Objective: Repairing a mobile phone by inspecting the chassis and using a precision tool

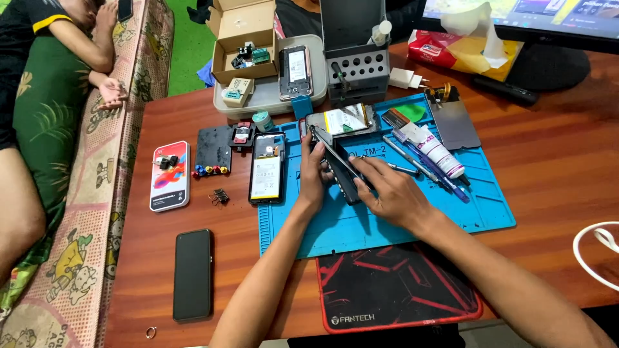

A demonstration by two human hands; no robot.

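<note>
While the left hand [314, 174] grips a tilted phone [340, 169] over the blue mat [412, 212], right hand [390, 192] fingers pinch its edge; an opened phone [267, 169] lies at nine o'clock.

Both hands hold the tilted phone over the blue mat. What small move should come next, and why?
Probably lay the phone flat on the blue mat first. The left hand and right hand hold it on edge, tilted, and loose tools lie close beside it, so flat on the mat looks steadier.
</note>
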